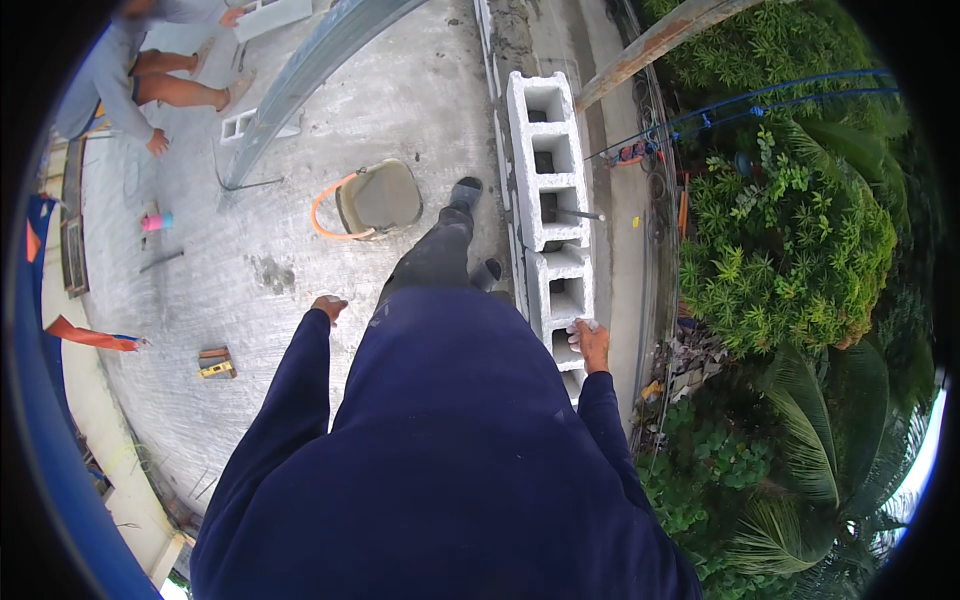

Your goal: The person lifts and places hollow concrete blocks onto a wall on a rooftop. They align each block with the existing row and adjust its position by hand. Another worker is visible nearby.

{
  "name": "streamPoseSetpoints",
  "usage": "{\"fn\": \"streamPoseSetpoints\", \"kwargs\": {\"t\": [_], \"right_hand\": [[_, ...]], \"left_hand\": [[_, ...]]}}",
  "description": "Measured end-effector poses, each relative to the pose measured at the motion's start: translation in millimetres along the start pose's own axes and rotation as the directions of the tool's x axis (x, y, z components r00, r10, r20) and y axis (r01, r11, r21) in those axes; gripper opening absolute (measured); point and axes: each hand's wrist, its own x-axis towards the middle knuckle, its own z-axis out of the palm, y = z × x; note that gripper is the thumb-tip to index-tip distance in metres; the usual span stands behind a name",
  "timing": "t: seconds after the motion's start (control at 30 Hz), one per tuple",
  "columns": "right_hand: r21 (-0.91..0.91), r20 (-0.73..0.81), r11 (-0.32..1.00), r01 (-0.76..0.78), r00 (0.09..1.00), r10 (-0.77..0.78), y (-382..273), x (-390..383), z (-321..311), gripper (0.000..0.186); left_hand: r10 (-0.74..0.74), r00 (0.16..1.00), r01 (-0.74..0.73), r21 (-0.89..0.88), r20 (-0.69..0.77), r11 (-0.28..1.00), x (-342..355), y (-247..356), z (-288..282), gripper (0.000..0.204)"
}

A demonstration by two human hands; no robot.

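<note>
Right hand point(592, 343) first: it reaches forward at the person's right side, knuckles up, fingers bent in a partly closed curl over the near end of a row of pale hollow concrete blocks point(523, 170). The fingertips seem to rest on a block's upper edge; whether they grip it, I cannot tell. The row runs straight ahead, just beside the person's legs, its square openings facing up, with a thin metal rod point(582, 214) poking out. Left of the row, the left hand point(331, 306) hangs low and apart from it, fingers loosely curled, seemingly empty. Both arms wear long navy sleeves. To the row's left spreads a rough grey concrete floor point(250, 320), streaked and marked with a darker wet-looking patch. On it, near the row, stands a bucket point(347, 212) with an orange handle. Farther left of the row are a curved metal post point(297, 95), a pink-and-blue container point(156, 222) and, at the far upper left, a co-worker point(115, 75) with bare legs. Right of the row lies a narrow concrete ledge point(622, 270), then dense green foliage point(790, 250) crossed by blue rope point(780, 92).
</note>
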Motion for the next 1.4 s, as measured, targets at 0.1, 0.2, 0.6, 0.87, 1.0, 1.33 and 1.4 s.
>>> {"fn": "streamPoseSetpoints", "kwargs": {"t": [0.1,0.2,0.6,0.87,1.0,1.33,1.4], "right_hand": [[-0.026,-0.019,1.0,-0.017,1.0,0.016,8.6,2.5,-8.9,0.02],[0.045,-0.01,0.999,-0.028,1.0,0.028,16.9,6.4,-17.5,0.019],[0.347,-0.067,0.918,0.192,0.981,-0.181,-26.1,6.5,43.4,0.021],[0.006,-0.347,0.964,0.266,0.905,-0.248,-64.4,15.8,85.5,0.037],[0.03,-0.416,0.957,0.288,0.874,-0.25,-88.7,17.4,99.3,0.055],[0.144,-0.563,0.989,-0.016,0.821,0.095,-130.6,38.2,139.0,0.066],[0.142,-0.57,0.983,-0.115,0.803,0.176,-133.4,45.1,143.0,0.067]], "left_hand": [[0.131,0.991,-0.131,0.002,-0.034,0.991,-40.5,39.5,19.4,0.049],[0.309,0.951,-0.308,0.016,-0.032,0.951,-57.4,72.8,22.1,0.05],[0.28,0.957,-0.244,0.311,-0.078,0.919,-26.5,97.7,-32.3,0.053],[0.437,0.898,-0.425,0.338,0.044,0.839,-28.8,154.1,-49.4,0.044],[0.592,0.803,-0.559,0.432,0.068,0.708,-21.6,212.0,-61.6,0.045],[0.833,0.499,-0.801,0.493,0.239,0.338,-8.0,496.6,-56.8,0.057],[0.859,0.439,-0.795,0.559,0.263,0.236,-17.9,539.7,-47.3,0.06]]}}
